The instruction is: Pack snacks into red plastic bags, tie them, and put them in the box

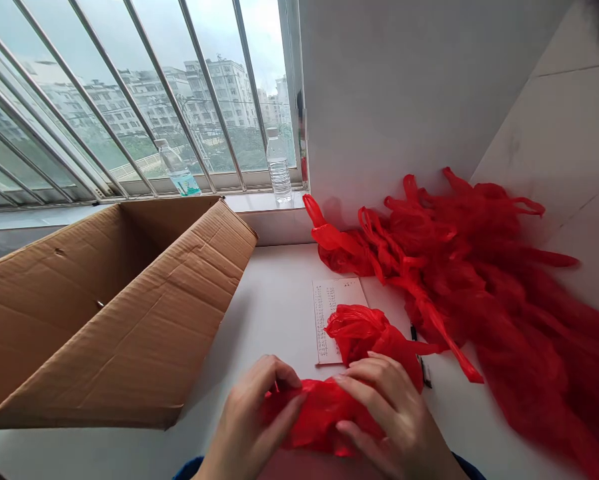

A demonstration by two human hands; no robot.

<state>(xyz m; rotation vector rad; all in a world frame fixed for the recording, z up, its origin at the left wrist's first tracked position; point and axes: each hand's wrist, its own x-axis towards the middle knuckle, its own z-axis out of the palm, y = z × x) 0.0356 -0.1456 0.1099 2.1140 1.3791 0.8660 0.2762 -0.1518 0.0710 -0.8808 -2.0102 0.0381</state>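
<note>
A folded piece of red plastic bag (319, 417) lies between my two hands near the front edge of view. My left hand (259, 410) pinches its left end between thumb and curled fingers. From the right, my right hand (392, 407) curves over the other end, thumb on the near side and fingers on the far side. Just beyond them sits a crumpled red bag (362, 330), partly covering a sheet of paper (324, 327) with handwritten columns. A dark pen (422, 360) shows beside that bag, partly hidden.
A big heap of red plastic bags (469, 267) spreads over the white table's right side against the wall. An open cardboard box (169, 307) stands at the left. Two clear bottles, one labelled (179, 170) and one plain (278, 167), stand on the sill by the barred window.
</note>
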